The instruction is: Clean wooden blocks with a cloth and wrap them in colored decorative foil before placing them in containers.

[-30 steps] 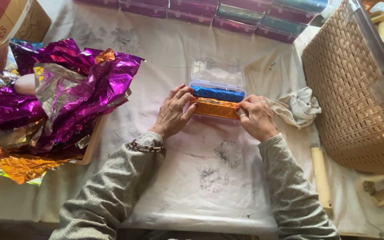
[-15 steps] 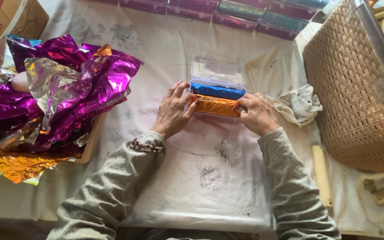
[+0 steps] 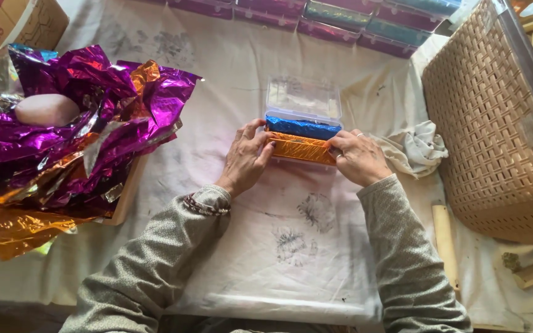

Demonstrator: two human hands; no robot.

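A small clear plastic box [image 3: 303, 98] with its lid tipped back sits at the middle of the cloth-covered table [image 3: 235, 68]. A blue foil-wrapped bar [image 3: 302, 127] lies in it, and an orange foil-wrapped bar [image 3: 298, 148] lies just in front of the blue one. My left hand [image 3: 246, 157] presses on the orange bar's left end and my right hand [image 3: 358, 158] on its right end, fingers curled over the foil. Both sleeves are grey knit.
A heap of purple, silver and orange foil sheets [image 3: 63, 135] fills the left. A woven basket [image 3: 501, 123] stands at the right, a crumpled white rag [image 3: 414, 151] beside it. Closed boxes of coloured bars [image 3: 340, 18] line the far edge. A cardboard carton [image 3: 13, 21] is top left.
Both hands stay on the ends of the orange bar, with only slight finger shifts; the view has drifted a little.
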